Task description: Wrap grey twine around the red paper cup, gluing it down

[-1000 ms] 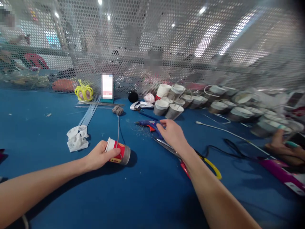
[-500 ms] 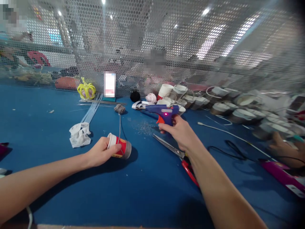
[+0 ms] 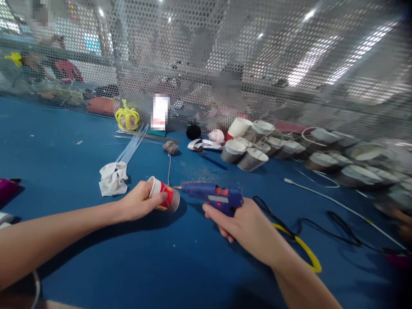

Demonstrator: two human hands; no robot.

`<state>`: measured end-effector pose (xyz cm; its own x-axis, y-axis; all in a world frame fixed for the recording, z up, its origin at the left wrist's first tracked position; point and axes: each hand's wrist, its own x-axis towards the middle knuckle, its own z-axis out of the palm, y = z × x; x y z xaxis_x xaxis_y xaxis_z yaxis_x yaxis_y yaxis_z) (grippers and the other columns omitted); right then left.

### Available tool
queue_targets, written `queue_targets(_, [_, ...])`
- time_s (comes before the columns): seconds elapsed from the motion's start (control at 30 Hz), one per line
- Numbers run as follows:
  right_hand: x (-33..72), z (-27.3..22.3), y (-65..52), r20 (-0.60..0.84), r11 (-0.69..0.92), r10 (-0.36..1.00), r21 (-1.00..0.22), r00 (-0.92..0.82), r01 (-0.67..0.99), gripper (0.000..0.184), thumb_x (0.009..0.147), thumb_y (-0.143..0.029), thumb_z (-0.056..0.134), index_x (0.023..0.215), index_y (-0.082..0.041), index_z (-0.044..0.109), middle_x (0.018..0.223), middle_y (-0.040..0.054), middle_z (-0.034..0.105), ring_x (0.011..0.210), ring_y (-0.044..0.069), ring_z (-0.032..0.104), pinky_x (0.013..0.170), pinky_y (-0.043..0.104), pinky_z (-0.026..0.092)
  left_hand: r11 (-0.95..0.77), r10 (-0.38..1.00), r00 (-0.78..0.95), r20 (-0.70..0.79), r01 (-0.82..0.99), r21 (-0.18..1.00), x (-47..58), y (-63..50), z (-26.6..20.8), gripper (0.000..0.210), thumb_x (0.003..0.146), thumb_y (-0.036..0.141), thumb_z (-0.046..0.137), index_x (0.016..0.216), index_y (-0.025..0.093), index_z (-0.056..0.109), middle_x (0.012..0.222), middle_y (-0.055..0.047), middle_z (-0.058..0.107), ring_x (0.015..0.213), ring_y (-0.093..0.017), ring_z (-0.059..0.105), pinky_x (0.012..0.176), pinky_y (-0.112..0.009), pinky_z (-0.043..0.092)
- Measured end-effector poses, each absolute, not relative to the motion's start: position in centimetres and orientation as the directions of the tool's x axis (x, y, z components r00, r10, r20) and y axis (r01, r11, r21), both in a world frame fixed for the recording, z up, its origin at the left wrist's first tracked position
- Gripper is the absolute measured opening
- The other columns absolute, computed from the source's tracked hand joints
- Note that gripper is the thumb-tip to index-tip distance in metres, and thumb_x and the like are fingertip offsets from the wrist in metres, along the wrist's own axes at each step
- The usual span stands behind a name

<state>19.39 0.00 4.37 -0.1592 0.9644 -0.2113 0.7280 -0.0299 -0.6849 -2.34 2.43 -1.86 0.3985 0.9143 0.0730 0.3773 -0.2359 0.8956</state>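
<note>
My left hand (image 3: 140, 201) is closed around a red and white paper cup (image 3: 169, 195), tilted on its side with its base toward the right. Grey yarn wraps the base end, and a strand runs up to a small grey yarn ball (image 3: 170, 147) behind it. In my right hand (image 3: 240, 223) is a blue hot glue gun (image 3: 212, 195) with a red light on. Its nozzle points left, close to the cup's yarn-wrapped end; I cannot tell whether they touch. Scissors with a yellow handle (image 3: 305, 249) lie mostly hidden under my right forearm.
Crumpled white paper (image 3: 113, 178) lies left of the yarn ball, near clear glue sticks (image 3: 135, 143). A yellow crown-like piece (image 3: 128, 118) and a phone (image 3: 160, 112) stand at the back. Several grey-wrapped cups (image 3: 253, 159) fill the back right. A white cable (image 3: 337, 201) crosses the right.
My right hand has brought the glue gun down and left, its nozzle now near the cup's base. My left hand still holds the cup. The whole view has shifted slightly.
</note>
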Motion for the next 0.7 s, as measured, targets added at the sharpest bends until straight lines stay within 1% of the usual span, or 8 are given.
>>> queue_targets(0.1, [19.09, 4.34, -0.18, -0.248, -0.08, 0.962, -0.663, -0.117, 0.744, 0.026, 0.068, -0.043, 0.054, 0.063, -0.018, 0.055, 0.04, -0.0021, 0.049, 0.034, 0.011, 0.047, 0.035, 0.022, 0.04, -0.23, 0.912, 0.405, 0.068, 0.367, 0.901, -2.4, 2.53, -1.82, 0.027, 0.078, 0.027, 0.04, 0.062, 0.011, 0.055, 0.052, 0.002, 0.044, 0.049, -0.008, 0.039, 0.045, -0.018, 0.033])
queue_targets(0.23, [18.78, 4.34, -0.28, -0.236, -0.082, 0.967, -0.642, -0.095, 0.762, 0.024, 0.066, -0.04, 0.056, 0.056, -0.019, 0.052, 0.037, -0.002, 0.048, 0.032, 0.011, 0.046, 0.033, 0.023, 0.037, -0.23, 0.909, 0.411, 0.069, 0.357, 0.906, -2.44, 2.51, -1.72, 0.029, 0.079, 0.03, 0.04, 0.068, 0.01, 0.059, 0.056, 0.0, 0.052, 0.052, -0.01, 0.044, 0.048, -0.02, 0.037])
queue_targets(0.5, [18.53, 4.3, -0.35, -0.22, -0.065, 0.972, -0.599, -0.086, 0.798, 0.027, 0.067, -0.039, 0.055, 0.05, -0.02, 0.048, 0.034, -0.0029, 0.046, 0.031, 0.011, 0.045, 0.033, 0.022, 0.037, -0.224, 0.906, 0.42, 0.051, 0.373, 0.901, -2.4, 2.64, -1.8, 0.03, 0.079, 0.03, 0.039, 0.069, 0.01, 0.058, 0.056, 0.002, 0.047, 0.052, -0.008, 0.04, 0.048, -0.018, 0.034])
queue_targets(0.6, [18.39, 4.61, -0.49, -0.206, -0.035, 0.973, -0.567, -0.1, 0.823, 0.031, 0.068, -0.038, 0.052, 0.045, -0.019, 0.044, 0.033, -0.003, 0.046, 0.031, 0.011, 0.045, 0.034, 0.021, 0.037, -0.218, 0.902, 0.43, 0.045, 0.363, 0.906, -2.43, 2.64, -1.71, 0.029, 0.08, 0.028, 0.039, 0.067, 0.01, 0.057, 0.057, 0.002, 0.047, 0.052, -0.008, 0.04, 0.048, -0.018, 0.033])
queue_targets(0.7, [18.31, 4.77, -0.68, -0.156, 0.022, 0.98, -0.538, -0.126, 0.843, 0.033, 0.068, -0.035, 0.052, 0.041, -0.02, 0.041, 0.03, -0.0038, 0.043, 0.03, 0.01, 0.043, 0.033, 0.021, 0.035, -0.212, 0.905, 0.424, 0.038, 0.371, 0.904, -2.42, 2.58, -1.54, 0.029, 0.08, 0.028, 0.039, 0.064, 0.011, 0.057, 0.056, 0.002, 0.046, 0.052, -0.008, 0.04, 0.048, -0.017, 0.033])
